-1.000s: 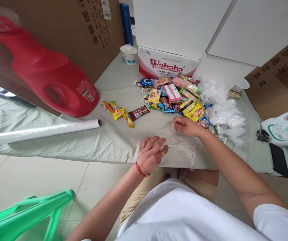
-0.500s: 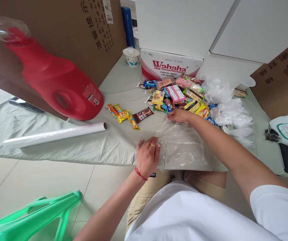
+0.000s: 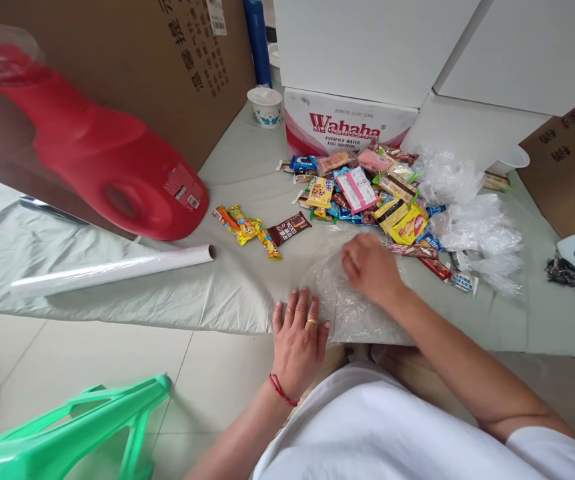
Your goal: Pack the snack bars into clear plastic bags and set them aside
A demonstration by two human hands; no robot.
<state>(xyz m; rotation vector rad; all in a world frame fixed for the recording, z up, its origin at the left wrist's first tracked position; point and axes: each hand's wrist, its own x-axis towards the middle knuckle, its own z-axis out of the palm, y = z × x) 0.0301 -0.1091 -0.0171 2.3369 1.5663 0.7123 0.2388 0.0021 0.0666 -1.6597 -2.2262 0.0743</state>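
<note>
A clear plastic bag lies crumpled on the cloth-covered table at the front edge. My left hand rests flat with fingers spread at its left side, a ring and a red string bracelet on it. Over the bag, my right hand has its fingers curled in a pinch on the film; the fingertips are partly hidden. Just beyond lies a heap of wrapped snacks, pink, yellow, blue and brown. To the left are a brown cocoa snack packet and several yellow snack packets.
Bunched clear plastic bags lie right of the snacks. A Wahaha carton stands behind. On the left are a red jug and a white film roll. A green stool stands on the floor.
My right hand has drawn back toward me from the far edge of the bag, and the film under it is more bunched. My left hand has flattened, its fingers spreading.
</note>
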